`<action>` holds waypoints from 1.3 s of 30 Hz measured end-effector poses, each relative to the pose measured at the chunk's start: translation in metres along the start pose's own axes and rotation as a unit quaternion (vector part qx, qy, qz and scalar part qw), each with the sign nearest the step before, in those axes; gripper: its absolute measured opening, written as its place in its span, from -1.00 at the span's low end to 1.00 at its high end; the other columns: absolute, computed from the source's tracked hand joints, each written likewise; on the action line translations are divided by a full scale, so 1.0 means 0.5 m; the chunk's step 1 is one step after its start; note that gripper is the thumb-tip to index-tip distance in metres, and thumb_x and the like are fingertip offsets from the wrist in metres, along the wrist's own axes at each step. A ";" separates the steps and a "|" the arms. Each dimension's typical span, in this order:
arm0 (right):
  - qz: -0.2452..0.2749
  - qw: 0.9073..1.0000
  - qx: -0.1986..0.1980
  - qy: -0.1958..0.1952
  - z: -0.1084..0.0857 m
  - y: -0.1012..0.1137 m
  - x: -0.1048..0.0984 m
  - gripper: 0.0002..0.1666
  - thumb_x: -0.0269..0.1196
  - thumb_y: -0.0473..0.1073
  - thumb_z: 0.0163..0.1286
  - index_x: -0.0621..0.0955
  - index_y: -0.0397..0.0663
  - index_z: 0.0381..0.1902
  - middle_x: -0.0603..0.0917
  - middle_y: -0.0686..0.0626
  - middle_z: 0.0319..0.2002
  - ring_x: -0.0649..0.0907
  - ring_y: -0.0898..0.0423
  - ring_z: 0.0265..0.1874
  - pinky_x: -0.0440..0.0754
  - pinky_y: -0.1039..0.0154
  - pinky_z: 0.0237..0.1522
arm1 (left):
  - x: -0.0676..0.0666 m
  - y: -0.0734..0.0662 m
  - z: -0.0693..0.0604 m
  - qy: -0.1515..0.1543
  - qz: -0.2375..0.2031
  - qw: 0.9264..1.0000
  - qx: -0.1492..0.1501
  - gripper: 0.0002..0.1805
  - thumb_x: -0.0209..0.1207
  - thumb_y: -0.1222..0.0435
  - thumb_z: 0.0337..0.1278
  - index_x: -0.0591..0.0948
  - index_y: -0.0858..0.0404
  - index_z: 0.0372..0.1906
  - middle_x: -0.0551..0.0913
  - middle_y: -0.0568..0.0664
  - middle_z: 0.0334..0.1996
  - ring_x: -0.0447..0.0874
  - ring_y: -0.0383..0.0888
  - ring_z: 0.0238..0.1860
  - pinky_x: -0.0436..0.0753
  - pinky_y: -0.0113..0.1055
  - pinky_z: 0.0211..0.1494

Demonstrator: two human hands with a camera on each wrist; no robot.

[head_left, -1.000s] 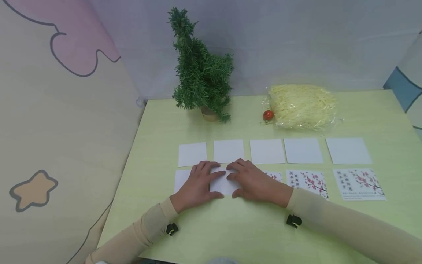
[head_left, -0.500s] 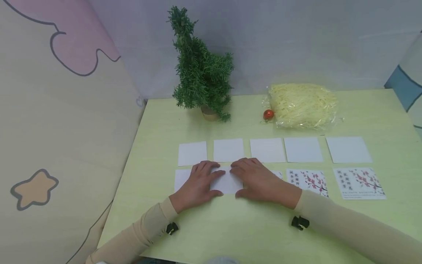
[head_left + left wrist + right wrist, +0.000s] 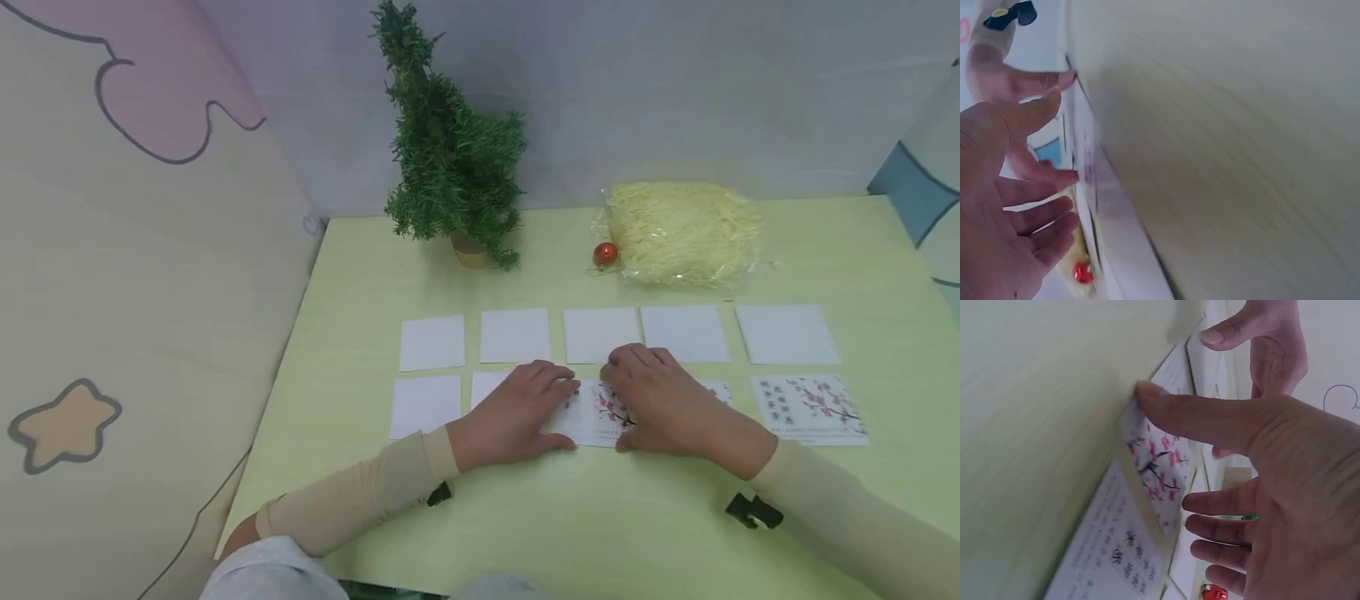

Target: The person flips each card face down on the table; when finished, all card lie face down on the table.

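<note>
Nearest, a left sleeve [image 3: 367, 487] and a right sleeve [image 3: 847, 517], both beige, slant in from the lower corners over the table [image 3: 540, 533]. The left hand [image 3: 513, 415] and right hand [image 3: 667, 404] face each other, palms turned inward, each thumb toward the near edge and the fingers reaching farther. Each grip is apart: fingers fairly straight, thumb well away from them, neither clamped on anything. The blossom card [image 3: 602, 421] lies between the hands, its printed side up; the right thumb overlaps it in the right wrist view, though I cannot tell how firmly it touches. A plain card [image 3: 426, 407] ends this row on the left and a second printed card [image 3: 810, 410] on the right. Behind runs a back row [image 3: 514, 335] of five white cards. Farther on sit a red bauble [image 3: 605, 254], a bag of yellow shreds [image 3: 682, 233] and a green artificial tree [image 3: 453, 167].
</note>
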State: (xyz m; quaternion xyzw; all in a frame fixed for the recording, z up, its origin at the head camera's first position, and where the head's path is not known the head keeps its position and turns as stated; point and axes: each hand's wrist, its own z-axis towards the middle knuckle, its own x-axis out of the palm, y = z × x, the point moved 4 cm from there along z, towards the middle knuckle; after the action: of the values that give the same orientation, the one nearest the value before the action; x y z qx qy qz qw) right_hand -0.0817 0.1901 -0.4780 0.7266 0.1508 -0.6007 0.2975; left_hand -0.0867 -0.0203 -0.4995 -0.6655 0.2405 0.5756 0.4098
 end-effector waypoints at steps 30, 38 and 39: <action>0.048 0.998 0.013 -0.031 -0.016 -0.001 -0.016 0.15 0.71 0.03 -0.02 0.44 -0.20 0.47 0.60 -0.11 0.21 0.51 -0.08 0.14 0.47 -0.08 0.05 | 0.032 -0.028 0.079 -0.020 0.017 0.999 -0.022 0.25 0.38 -0.39 0.25 0.17 0.34 0.70 0.52 0.04 0.38 0.44 -0.12 0.18 0.50 -0.31 0.34; 0.288 0.957 0.031 -0.010 -0.041 -0.024 -0.039 0.38 0.74 -0.18 0.08 0.14 0.07 0.69 0.44 -0.13 0.50 0.54 -0.12 0.34 0.57 -0.28 0.34 | 0.014 -0.024 0.079 -0.047 -0.140 0.989 -0.027 0.39 0.54 -0.14 0.16 -0.16 0.13 0.81 0.44 -0.01 0.19 0.41 -0.23 0.05 0.53 -0.54 0.07; 0.311 0.950 0.030 -0.006 -0.044 -0.029 -0.042 0.42 0.74 -0.18 0.09 0.11 0.13 0.71 0.43 -0.12 0.51 0.54 -0.13 0.36 0.59 -0.26 0.35 | 0.013 -0.025 0.078 -0.048 -0.156 0.986 -0.024 0.39 0.54 -0.12 0.16 -0.17 0.10 0.81 0.42 -0.02 0.19 0.41 -0.24 0.04 0.52 -0.57 0.06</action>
State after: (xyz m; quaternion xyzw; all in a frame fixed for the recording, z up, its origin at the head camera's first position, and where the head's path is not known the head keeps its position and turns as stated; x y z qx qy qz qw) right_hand -0.0775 0.2178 -0.4593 0.7423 -0.1026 -0.4868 0.4489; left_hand -0.0978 0.0197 -0.5024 -0.6763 0.0998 0.5415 0.4893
